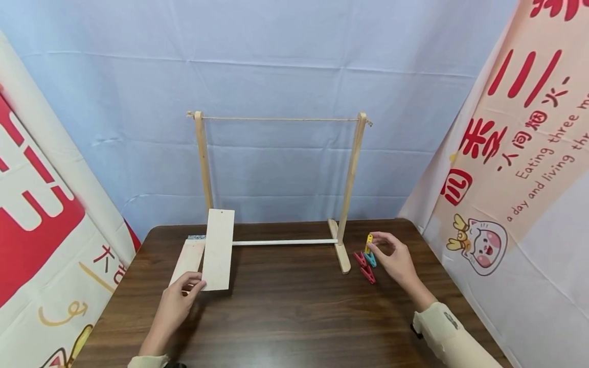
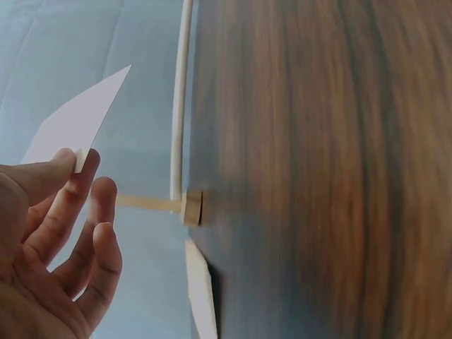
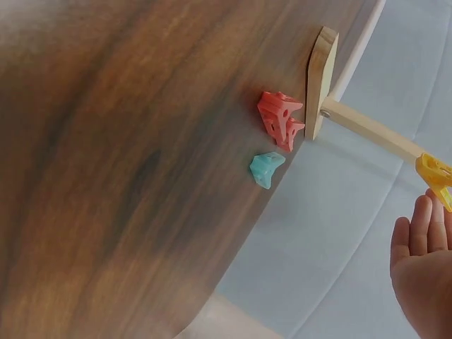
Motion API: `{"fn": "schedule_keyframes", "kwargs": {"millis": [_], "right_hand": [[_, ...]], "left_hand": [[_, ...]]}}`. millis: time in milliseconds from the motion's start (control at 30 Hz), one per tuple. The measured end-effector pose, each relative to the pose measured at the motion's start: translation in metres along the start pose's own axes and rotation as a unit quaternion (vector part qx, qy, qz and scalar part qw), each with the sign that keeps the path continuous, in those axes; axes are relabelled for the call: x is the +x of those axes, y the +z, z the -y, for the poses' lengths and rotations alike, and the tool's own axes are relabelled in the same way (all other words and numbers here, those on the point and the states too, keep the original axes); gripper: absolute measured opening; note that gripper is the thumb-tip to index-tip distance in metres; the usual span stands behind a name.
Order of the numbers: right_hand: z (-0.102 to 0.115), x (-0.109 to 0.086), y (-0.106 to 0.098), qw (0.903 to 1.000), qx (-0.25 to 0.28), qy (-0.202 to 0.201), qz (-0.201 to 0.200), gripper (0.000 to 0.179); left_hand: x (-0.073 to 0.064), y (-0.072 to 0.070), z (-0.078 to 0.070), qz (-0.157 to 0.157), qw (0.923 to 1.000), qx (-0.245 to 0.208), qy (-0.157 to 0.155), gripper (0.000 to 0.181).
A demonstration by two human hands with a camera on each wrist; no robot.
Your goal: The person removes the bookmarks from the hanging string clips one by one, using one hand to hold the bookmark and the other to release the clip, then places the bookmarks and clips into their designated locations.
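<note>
My left hand (image 1: 177, 296) pinches a thin pale wooden board (image 1: 218, 250) by its lower left corner, between thumb and fingertips. The board stands nearly upright above the table, with a small hole near its top edge. Behind it, another pale board (image 1: 187, 260) lies on the table, partly covered. On the other side, my right hand (image 1: 395, 259) holds a yellow clothespin (image 1: 369, 243) between thumb and fingers, also at the edge of the right wrist view. Below it on the table are red clothespins (image 3: 279, 116) and a blue clothespin (image 3: 266, 169).
A wooden frame stands at the back, with a string (image 1: 280, 119) tied between its two posts (image 1: 352, 174) and a white bar (image 1: 285, 243) low down. Its right foot (image 1: 340, 250) lies beside the clothespins. A blue cloth (image 1: 276, 168) hangs behind the brown table (image 1: 294, 317).
</note>
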State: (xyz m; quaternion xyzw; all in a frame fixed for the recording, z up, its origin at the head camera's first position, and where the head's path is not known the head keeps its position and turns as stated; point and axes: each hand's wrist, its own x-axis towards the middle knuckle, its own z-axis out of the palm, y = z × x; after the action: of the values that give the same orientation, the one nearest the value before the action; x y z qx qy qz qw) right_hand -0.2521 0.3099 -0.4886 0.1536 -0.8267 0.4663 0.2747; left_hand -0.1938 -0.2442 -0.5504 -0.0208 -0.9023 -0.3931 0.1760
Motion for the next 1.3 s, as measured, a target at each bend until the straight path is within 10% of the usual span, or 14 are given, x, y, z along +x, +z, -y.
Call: {"fn": "schedule_keyframes", "kwargs": {"millis": [367, 1300], "right_hand": [[-0.044, -0.006, 0.001, 0.9988, -0.041, 0.019, 0.019, 0.031], [-0.057, -0.016, -0.005, 0.9871, -0.126, 0.084, 0.053, 0.026]], "left_hand": [[-0.006, -0.022, 0.011, -0.004, 0.9998, 0.019, 0.007, 0.013], [-0.019, -0.065, 0.049, 0.027, 0.9957, 0.065, -0.060, 0.020]]}}
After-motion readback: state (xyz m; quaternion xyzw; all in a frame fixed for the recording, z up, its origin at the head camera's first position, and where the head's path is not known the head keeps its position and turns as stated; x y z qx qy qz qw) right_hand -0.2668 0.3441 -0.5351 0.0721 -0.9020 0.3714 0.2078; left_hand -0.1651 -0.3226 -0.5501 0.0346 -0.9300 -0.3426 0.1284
